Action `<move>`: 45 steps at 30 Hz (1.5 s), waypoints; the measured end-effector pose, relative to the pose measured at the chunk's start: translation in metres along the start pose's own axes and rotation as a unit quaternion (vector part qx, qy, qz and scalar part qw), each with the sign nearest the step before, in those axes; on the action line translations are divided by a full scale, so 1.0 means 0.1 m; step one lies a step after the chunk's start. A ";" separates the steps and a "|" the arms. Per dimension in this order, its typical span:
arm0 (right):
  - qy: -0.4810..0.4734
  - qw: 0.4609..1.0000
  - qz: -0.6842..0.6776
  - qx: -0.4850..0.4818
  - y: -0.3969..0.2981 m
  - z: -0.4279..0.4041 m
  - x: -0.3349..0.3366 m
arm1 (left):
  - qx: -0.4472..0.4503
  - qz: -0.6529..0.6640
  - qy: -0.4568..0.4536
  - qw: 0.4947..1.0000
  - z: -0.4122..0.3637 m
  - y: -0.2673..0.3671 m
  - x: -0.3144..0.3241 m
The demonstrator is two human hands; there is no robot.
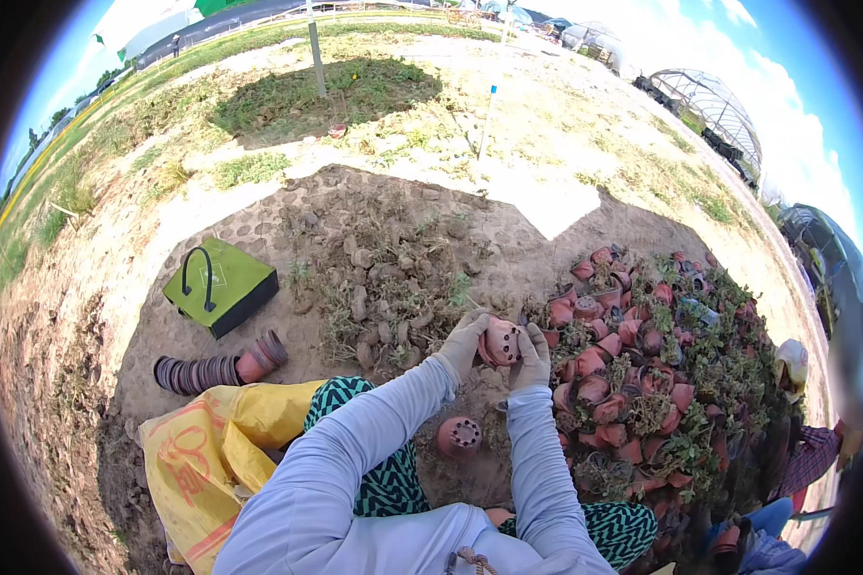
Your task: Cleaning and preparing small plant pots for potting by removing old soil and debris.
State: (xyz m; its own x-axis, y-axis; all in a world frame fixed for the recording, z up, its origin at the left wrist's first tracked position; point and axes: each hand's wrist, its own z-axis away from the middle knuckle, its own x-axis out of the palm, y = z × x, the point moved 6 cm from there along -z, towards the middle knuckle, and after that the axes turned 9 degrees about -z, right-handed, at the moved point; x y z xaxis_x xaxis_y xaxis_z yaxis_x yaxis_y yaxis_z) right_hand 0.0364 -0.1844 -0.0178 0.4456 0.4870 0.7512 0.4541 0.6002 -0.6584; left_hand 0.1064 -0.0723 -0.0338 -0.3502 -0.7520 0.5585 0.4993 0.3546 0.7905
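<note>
Both of my hands wear pale gloves and hold one reddish plastic plant pot in front of me, its base with drainage holes facing up. My left hand grips its left side, and my right hand grips the right side. Below them, between my forearms, another reddish pot rests base up on the soil. To the right spreads a large heap of reddish pots mixed with wilted plants. Beyond my hands lies a pile of soil root balls with dry plants.
A green bag with black handles sits at the left, above a row of nested pots. Beside my left leg lies a yellow sack. Another person's checked sleeve shows at the right edge. A thin stake stands ahead.
</note>
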 end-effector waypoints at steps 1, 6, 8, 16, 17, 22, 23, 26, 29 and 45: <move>-0.002 1.000 0.001 0.009 0.01 -0.01 -0.06 | 0.012 0.039 -0.027 0.999 -0.05 0.06 0.05; -0.036 0.986 0.152 -0.062 -0.13 -0.08 0.13 | -0.044 0.134 -0.133 0.981 0.14 0.44 0.32; -0.036 0.980 0.186 -0.068 -0.06 -0.08 0.14 | -0.044 0.157 -0.120 0.979 0.12 0.46 0.22; 0.154 0.986 0.039 -0.055 -0.22 -0.16 -0.75 | 0.061 0.027 0.113 0.991 -0.05 0.60 -0.44; 0.194 0.980 0.040 -0.021 -0.22 -0.13 -0.87 | 0.103 -0.035 0.165 0.980 0.00 0.64 -0.54; 0.179 0.977 0.113 0.003 -0.05 0.09 -1.00 | -0.080 -0.272 0.001 0.959 0.31 0.08 -0.17; 0.185 0.976 0.112 0.010 0.02 0.17 -0.94 | -0.126 -0.302 -0.098 0.940 0.39 -0.10 -0.07; 0.147 0.980 0.127 0.041 0.20 0.30 -0.93 | -0.113 -0.302 -0.198 0.925 0.45 -0.36 -0.12; 0.176 0.970 0.137 0.096 0.26 0.48 -1.09 | -0.244 -0.289 -0.147 0.914 0.55 -0.57 -0.35; 0.065 0.829 0.547 0.100 0.76 0.85 -1.84 | -0.202 -0.660 -0.200 0.695 0.80 -1.67 -0.76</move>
State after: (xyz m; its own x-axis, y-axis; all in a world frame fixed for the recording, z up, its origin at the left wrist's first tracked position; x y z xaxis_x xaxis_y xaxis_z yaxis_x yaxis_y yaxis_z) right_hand -0.0767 -0.1744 -0.2028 0.5923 0.7439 -0.3095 -0.4071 -0.0552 -0.9117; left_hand -0.0140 -0.0295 -0.1884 -0.8666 -0.0292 -0.4982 -0.3143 -0.7435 0.5903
